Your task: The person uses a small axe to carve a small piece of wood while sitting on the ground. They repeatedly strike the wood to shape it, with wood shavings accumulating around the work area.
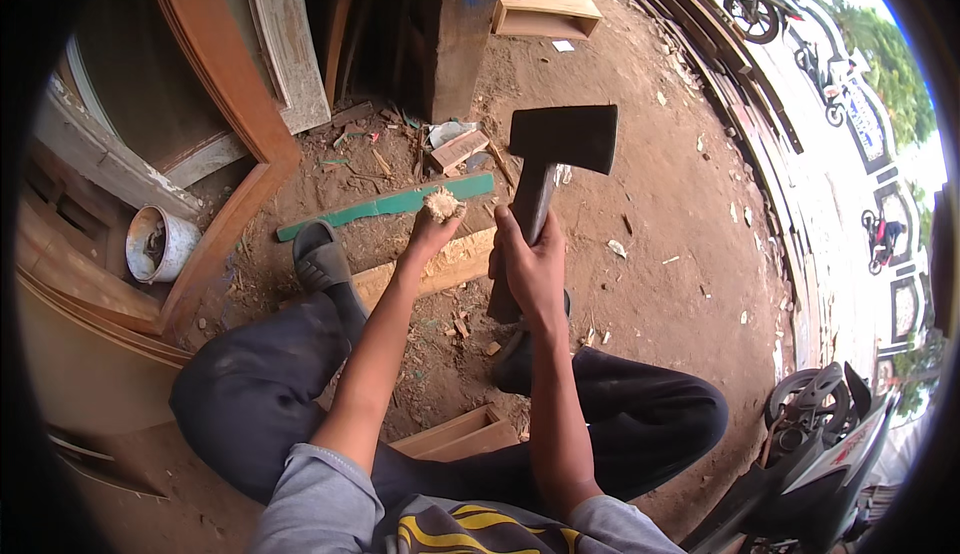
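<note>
My right hand (530,269) is wrapped round the dark handle of a hatchet (563,139), its broad dark head raised above the fist. My left hand (437,229) is closed round a piece of wood with a pale, frayed end (440,203); the rest of the piece is hidden by the hand. Under the left hand lies a light wooden plank (440,266) on the dirt. Just beyond it, a green-painted board (375,209) runs across the ground. The two hands are apart, and the hatchet does not touch the frayed wood.
Wooden frames (225,64) lean at the left beside a white bucket (160,244). A thick post (465,39) stands ahead. A small wooden box (460,436) lies between my legs. Long timbers (745,104) line the right, with a parked motorcycle (820,454) at lower right.
</note>
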`<state>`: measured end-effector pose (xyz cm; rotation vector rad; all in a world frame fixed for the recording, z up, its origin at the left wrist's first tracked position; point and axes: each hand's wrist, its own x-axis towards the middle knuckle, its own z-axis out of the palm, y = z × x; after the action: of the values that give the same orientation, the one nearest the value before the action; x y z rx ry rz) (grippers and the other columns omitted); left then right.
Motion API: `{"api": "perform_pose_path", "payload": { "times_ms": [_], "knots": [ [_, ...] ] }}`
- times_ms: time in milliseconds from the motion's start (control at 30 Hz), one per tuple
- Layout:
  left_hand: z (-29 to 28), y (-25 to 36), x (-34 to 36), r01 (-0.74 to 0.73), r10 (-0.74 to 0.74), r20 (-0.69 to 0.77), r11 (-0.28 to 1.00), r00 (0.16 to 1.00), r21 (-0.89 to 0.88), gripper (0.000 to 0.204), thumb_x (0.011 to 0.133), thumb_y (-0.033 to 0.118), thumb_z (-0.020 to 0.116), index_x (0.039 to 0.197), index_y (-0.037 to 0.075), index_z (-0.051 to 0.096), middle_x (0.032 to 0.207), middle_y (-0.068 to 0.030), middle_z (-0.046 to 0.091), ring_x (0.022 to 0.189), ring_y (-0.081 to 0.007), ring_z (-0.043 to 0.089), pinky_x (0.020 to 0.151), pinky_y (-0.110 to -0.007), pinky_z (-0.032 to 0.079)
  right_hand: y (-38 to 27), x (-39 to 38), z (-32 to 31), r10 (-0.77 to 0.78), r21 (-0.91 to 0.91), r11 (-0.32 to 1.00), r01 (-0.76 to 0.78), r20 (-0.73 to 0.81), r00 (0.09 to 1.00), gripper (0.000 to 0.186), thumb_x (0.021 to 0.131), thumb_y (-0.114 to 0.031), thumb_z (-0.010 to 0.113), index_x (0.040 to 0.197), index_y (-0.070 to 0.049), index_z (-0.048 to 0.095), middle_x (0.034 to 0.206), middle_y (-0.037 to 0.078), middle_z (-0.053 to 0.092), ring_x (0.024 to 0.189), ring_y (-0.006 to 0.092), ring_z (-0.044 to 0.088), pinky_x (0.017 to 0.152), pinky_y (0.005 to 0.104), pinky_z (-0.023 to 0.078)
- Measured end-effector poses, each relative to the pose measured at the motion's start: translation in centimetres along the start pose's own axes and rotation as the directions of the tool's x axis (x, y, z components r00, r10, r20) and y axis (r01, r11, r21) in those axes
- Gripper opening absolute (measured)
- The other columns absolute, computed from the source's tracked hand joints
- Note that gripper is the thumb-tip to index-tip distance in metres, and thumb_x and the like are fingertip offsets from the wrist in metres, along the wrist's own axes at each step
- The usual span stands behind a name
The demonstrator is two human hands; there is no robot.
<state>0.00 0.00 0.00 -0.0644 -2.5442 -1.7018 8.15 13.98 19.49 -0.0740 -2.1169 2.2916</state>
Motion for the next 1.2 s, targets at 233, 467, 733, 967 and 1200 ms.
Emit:
{"api": "perform_pose_path", "payload": {
  "times_ms": [233, 467, 733, 967, 1200],
  "knots": [
    [0.0, -1.8, 0.4, 0.076, -0.084, 0.124, 0.995, 0.989, 0.066, 0.046, 0.075, 0.025, 0.060, 0.115, 0.005, 0.051, 0.111, -0.0163, 0.058, 0.103, -0.0318, 0.056, 0.084, -0.038, 0.046, 5.6, -0.1, 1.2, 0.385, -0.487, 0.823, -0.292, 0.100, 0.917, 0.025, 0.079, -0.019, 0.058, 0.083, 0.004, 0.050, 0.060, 0.008, 0.054, 0.051, 0.0155, 0.054, 0.046, 0.0312, 0.043],
    [-0.7, -2.4, 0.4, 0.089, -0.068, 0.162, 0.988, 0.984, -0.127, 0.046, 0.078, 0.026, 0.059, 0.117, 0.004, 0.049, 0.119, -0.0154, 0.054, 0.109, -0.0279, 0.051, 0.090, -0.035, 0.041, -0.6, -0.9, 2.3, 0.196, -0.287, 0.946, -0.153, 0.129, 0.972, 0.026, 0.085, -0.022, 0.059, 0.085, 0.002, 0.050, 0.062, 0.005, 0.054, 0.047, 0.0114, 0.052, 0.042, 0.0260, 0.041],
    [-0.3, -0.4, 0.2, 0.175, -0.159, 0.233, 0.983, 0.959, -0.051, 0.059, 0.075, 0.031, 0.062, 0.125, 0.005, 0.043, 0.124, -0.0163, 0.050, 0.116, -0.0264, 0.046, 0.097, -0.035, 0.037, 0.7, 2.0, 3.0, -0.191, -0.276, 0.944, 0.183, -0.002, 0.982, 0.017, 0.086, -0.017, 0.057, 0.085, -0.002, 0.048, 0.059, 0.003, 0.051, 0.047, 0.0099, 0.051, 0.041, 0.0255, 0.039],
    [-0.1, -2.9, 1.3, 0.365, -0.328, 0.240, 0.923, 0.913, -0.125, 0.065, 0.077, 0.041, 0.063, 0.128, 0.007, 0.041, 0.124, -0.0148, 0.050, 0.114, -0.0238, 0.048, 0.092, -0.032, 0.041, 5.9, 1.5, 1.3, 0.358, -0.483, 0.841, -0.244, 0.157, 0.920, 0.029, 0.082, -0.024, 0.059, 0.089, 0.003, 0.052, 0.062, 0.009, 0.056, 0.051, 0.0159, 0.056, 0.046, 0.0307, 0.046],
    [-0.4, -0.2, 1.4, 0.017, -0.017, 0.185, 1.000, 0.983, 0.000, 0.049, 0.079, 0.030, 0.058, 0.119, 0.005, 0.047, 0.120, -0.0146, 0.053, 0.113, -0.0267, 0.049, 0.093, -0.036, 0.040, 0.1, 1.1, 2.1, 0.331, -0.198, 0.932, -0.302, 0.131, 0.935, 0.027, 0.084, -0.025, 0.059, 0.084, 0.001, 0.052, 0.059, 0.005, 0.054, 0.047, 0.0126, 0.053, 0.043, 0.0267, 0.044]
  ]
}}
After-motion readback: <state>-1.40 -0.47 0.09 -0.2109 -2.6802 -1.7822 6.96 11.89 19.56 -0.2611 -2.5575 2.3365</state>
